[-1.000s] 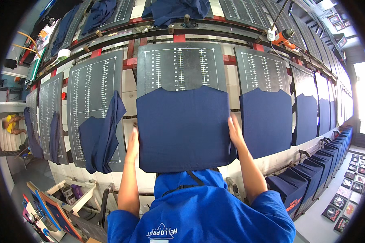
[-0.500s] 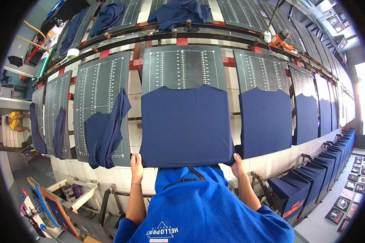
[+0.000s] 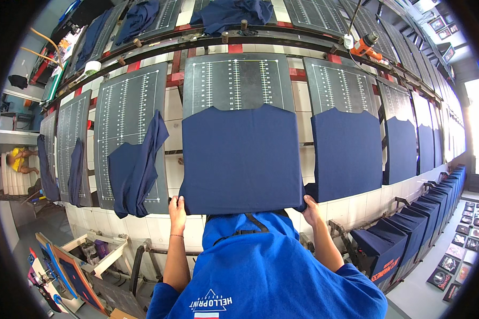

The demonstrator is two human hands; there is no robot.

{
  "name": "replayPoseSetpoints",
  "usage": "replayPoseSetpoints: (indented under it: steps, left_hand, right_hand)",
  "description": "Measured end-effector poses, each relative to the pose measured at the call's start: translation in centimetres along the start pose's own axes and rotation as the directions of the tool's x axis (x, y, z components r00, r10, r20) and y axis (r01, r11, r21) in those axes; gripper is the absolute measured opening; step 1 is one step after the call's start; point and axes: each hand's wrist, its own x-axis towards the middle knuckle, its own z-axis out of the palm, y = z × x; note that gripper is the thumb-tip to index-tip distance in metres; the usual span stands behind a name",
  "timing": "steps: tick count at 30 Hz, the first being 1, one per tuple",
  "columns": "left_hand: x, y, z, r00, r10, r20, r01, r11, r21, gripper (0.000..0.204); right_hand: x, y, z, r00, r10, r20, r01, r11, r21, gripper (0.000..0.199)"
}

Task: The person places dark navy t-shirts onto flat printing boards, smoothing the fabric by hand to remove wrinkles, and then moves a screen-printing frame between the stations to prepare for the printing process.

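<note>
A navy T-shirt (image 3: 240,159) lies smooth over the near part of a dark board marked with white rulers (image 3: 235,80), straight in front of me. My left hand (image 3: 178,213) is closed on the shirt's near left corner, thumb on top. At the near right corner, my right hand (image 3: 312,210) grips the fabric the same way. The fingertips under the cloth are hidden. To the right, a second navy shirt (image 3: 347,154) is stretched flat on its board. To the left, a crumpled navy shirt (image 3: 138,170) hangs loosely over another ruled board (image 3: 127,101).
A dark rail (image 3: 197,43) runs behind the boards, with an orange heat gun (image 3: 365,47) at its right. More navy shirts (image 3: 383,250) hang in a row at lower right. Framed screens (image 3: 72,271) lean at lower left. A person in yellow (image 3: 20,160) sits far left.
The view has shifted slightly, so the boards sit a little higher and further left. Both hands keep their hold on the shirt's near corners.
</note>
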Motion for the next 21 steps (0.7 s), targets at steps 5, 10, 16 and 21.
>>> replayPoseSetpoints:
  steps: [5,10,16,21]
  left_hand:
    - [0.2,-1.5,1.3,0.973,0.096,-0.210,-0.074,0.992,0.107,0.024]
    - [0.5,-1.1,1.7,0.966,0.107,-0.235,-0.063,0.980,0.190,0.023]
    - [2.5,-1.5,1.8,0.988,-0.074,0.133,0.087,0.992,-0.096,0.049]
    - [6.2,3.3,2.1,0.833,-0.220,0.507,0.511,0.656,-0.555,0.056]
  right_hand:
    - [-0.5,-0.7,0.7,0.999,0.048,-0.004,-0.048,0.996,-0.072,0.026]
    - [0.1,-0.4,-0.1,0.998,0.058,-0.036,-0.065,0.976,-0.206,0.028]
    - [3.3,-1.0,1.9,0.995,-0.036,0.090,0.072,0.898,-0.433,0.055]
    - [6.3,-4.6,6.7,0.977,0.088,0.195,-0.066,0.991,-0.114,0.055]
